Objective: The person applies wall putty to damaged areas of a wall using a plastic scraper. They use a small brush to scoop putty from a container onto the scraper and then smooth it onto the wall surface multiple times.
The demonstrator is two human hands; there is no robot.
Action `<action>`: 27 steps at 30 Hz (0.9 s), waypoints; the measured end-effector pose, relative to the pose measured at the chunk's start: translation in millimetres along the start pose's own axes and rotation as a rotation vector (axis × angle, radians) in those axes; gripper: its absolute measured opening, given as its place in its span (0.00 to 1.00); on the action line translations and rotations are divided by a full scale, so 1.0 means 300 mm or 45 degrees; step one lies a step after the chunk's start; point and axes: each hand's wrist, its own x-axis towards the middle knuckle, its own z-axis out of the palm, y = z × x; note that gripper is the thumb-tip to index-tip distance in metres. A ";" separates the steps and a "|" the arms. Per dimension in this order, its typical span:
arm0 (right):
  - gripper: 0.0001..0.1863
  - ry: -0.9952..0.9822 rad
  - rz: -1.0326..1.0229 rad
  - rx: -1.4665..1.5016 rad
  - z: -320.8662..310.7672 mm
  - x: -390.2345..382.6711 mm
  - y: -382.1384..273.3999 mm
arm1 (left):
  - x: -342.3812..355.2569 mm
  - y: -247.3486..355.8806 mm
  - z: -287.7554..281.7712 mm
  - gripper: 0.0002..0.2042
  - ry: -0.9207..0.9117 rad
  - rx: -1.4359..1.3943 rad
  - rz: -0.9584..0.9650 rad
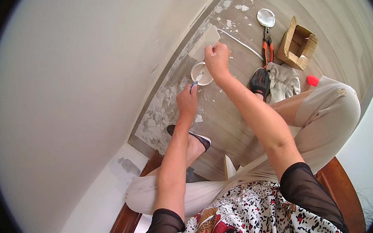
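Observation:
My left hand [187, 101] is closed around a thin blue-handled tool [193, 85]. The tool's far end, coated in white, dips into a small round white tub [208, 77]. White paste seems to lie inside the tub. Just beyond the tub's far right rim, my right hand [218, 61] is curled with its fingers pressed together. A flat pale beige piece [204, 43] shows right beside those fingers and appears to be gripped by them, though the hand hides the contact. Both hands are low over the floor, close to the wall's foot.
The pale wall [84, 59] rises at left. White smears and flakes [157, 108] cover the floor along it. To the right lie orange-and-black pliers [268, 47], a round white lid [265, 17], a white strip [240, 42], an open cardboard box [285, 48] and a grey rag [283, 81].

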 end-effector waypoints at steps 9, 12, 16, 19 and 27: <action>0.13 -0.130 0.060 0.115 0.165 0.076 -0.019 | -0.006 -0.030 0.004 0.15 -0.021 -0.054 -0.028; 0.13 -0.139 0.045 0.102 0.197 0.089 -0.027 | -0.002 -0.035 0.016 0.14 0.001 -0.032 0.004; 0.13 -0.146 0.026 -0.005 0.218 0.090 -0.042 | -0.003 -0.040 0.026 0.14 0.007 -0.050 0.013; 0.13 -0.192 0.082 -0.023 0.232 0.061 -0.101 | -0.009 -0.055 0.010 0.14 0.029 -0.039 0.031; 0.11 -0.120 -0.053 -0.108 0.241 0.058 -0.153 | -0.002 -0.039 0.037 0.14 0.032 -0.041 0.043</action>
